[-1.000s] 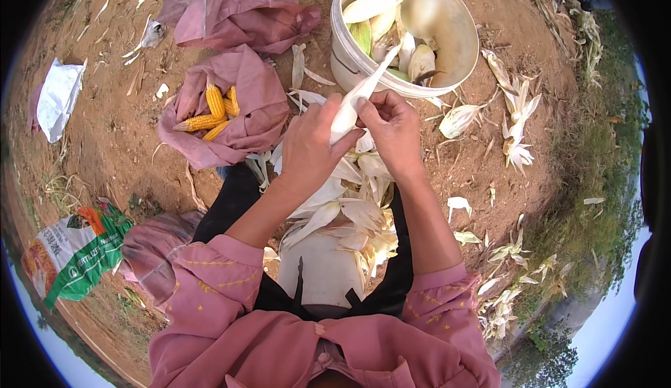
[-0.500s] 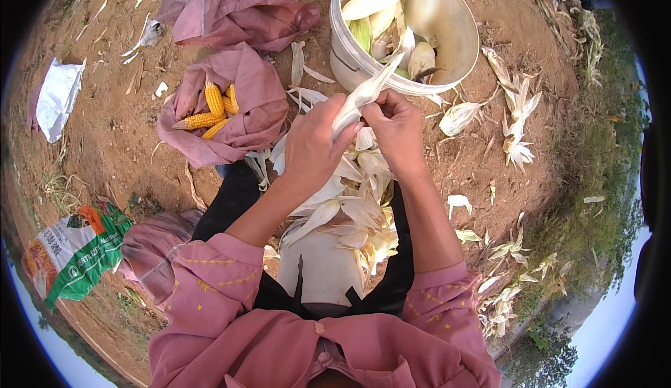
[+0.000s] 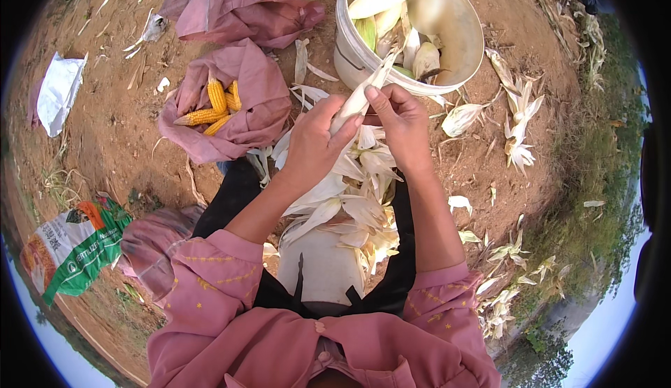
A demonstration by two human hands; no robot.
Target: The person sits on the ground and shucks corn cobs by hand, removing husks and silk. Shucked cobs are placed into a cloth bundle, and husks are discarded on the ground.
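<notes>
A pale, husk-covered ear of corn [image 3: 361, 100] slants between my hands, its tip toward the white bucket. My left hand [image 3: 312, 142] is wrapped round its lower part. My right hand [image 3: 404, 126] is closed at its right side, thumb pressed on the husk and the other fingers curled behind, partly hidden. Below both hands, stripped husks [image 3: 360, 210] lie heaped between my legs. The bucket [image 3: 347, 58] just beyond holds several ears still in their husks. To the left, several bare yellow corn cobs [image 3: 218, 97] rest in an open pink sack [image 3: 262, 119].
Another pink sack [image 3: 234, 11] lies crumpled at the far left. A green and white bag [image 3: 87, 248] and a white sheet [image 3: 59, 94] are on the left ground. Loose husks [image 3: 518, 126] are scattered over the soil at right, before green plants [image 3: 601, 157].
My right hand has shifted its grip, its thumb now lying along the husk instead of pinching near its edge. My left hand still holds the ear in nearly the same place.
</notes>
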